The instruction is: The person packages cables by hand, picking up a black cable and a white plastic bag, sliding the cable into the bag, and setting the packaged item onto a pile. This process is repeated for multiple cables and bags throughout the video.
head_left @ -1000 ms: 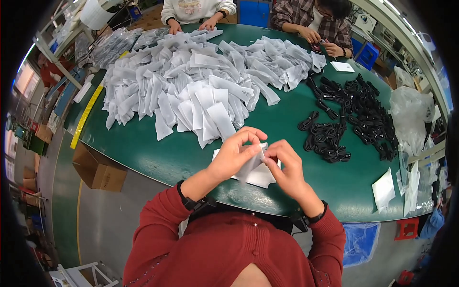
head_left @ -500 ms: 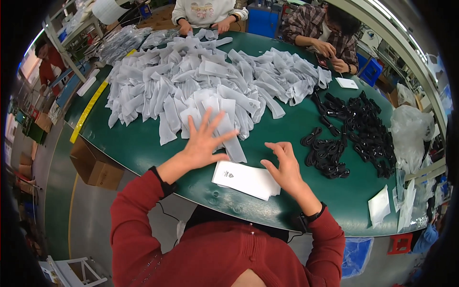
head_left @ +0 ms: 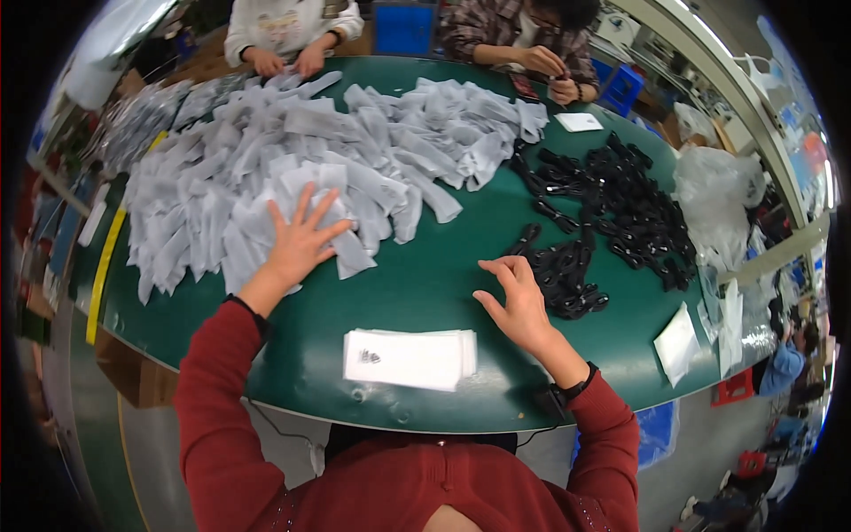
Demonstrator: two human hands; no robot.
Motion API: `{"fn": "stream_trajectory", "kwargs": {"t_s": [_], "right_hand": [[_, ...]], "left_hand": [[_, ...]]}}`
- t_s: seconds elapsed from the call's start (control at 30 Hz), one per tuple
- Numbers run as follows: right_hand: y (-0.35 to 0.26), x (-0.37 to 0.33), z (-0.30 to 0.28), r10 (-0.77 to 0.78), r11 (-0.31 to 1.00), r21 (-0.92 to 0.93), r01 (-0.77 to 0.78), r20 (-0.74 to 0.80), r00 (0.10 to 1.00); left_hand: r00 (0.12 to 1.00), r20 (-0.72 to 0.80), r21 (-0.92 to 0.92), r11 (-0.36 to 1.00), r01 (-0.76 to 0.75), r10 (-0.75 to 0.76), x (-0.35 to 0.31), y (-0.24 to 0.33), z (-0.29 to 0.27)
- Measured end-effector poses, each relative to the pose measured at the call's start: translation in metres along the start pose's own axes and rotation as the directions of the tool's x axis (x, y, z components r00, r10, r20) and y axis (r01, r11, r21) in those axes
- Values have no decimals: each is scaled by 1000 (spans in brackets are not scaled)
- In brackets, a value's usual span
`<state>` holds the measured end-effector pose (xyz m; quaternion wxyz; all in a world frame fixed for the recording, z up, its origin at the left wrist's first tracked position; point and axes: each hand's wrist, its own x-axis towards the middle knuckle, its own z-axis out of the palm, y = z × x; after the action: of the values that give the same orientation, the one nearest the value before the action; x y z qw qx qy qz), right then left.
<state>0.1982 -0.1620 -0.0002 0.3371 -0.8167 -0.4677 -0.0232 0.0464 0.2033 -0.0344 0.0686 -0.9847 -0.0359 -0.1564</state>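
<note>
Through my head camera I have the person's left hand [head_left: 301, 241] reaching out over the near side of a big heap of greyish-white pouches [head_left: 199, 191]. Its fingers are spread wide, all of them apart, with the palm turned down over the topmost pouches; how firmly it presses on them I cannot tell. The heap covers the far left and the far middle of the green tabletop [head_left: 408, 288].

On my right, the person's right hand [head_left: 523, 310] hangs over the table, thumb and fingers apart with a clear gap between them. It is just beside the nearer part of a bunch of black coiled cables [head_left: 634, 208], which spreads away toward the far right; I cannot tell whether the hand touches them.

Between the two forearms, close to the near edge, I see a stack of flat white sleeves [head_left: 417, 362]. It lies a little fanned at its right end, with a small dark print on the left of the top one, well apart from both hands.

Farther right I have a white packet [head_left: 678, 346] lying near the edge, and beyond it a clear plastic bag [head_left: 716, 191]. A yellow strip [head_left: 106, 270] runs along the left edge. Across the table, two co-workers' hands [head_left: 310, 58] are at the far side.
</note>
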Motion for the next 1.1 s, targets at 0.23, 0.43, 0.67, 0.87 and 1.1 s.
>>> {"fn": "stream_trajectory", "kwargs": {"t_s": [0.23,0.43,0.67,0.87,1.1], "right_hand": [[75,37,-50,-26,982,-189,7,-98,995],[175,118,-76,35,868,-490,-82,-105,994],[252,209,-42,121,777,-615,-137,-69,990],[304,241,-22,240,781,-585,-219,-42,970],[276,218,-29,294,852,-476,-216,94,951]], "left_hand": [[998,16,40,997,63,-64,36,-43,23],[991,85,43,994,99,-102,44,-44,19],[944,277,-147,962,228,-182,-25,19,-43],[905,370,-223,926,306,-210,-83,60,-58],[889,350,-272,876,398,-295,-102,71,-46]]}}
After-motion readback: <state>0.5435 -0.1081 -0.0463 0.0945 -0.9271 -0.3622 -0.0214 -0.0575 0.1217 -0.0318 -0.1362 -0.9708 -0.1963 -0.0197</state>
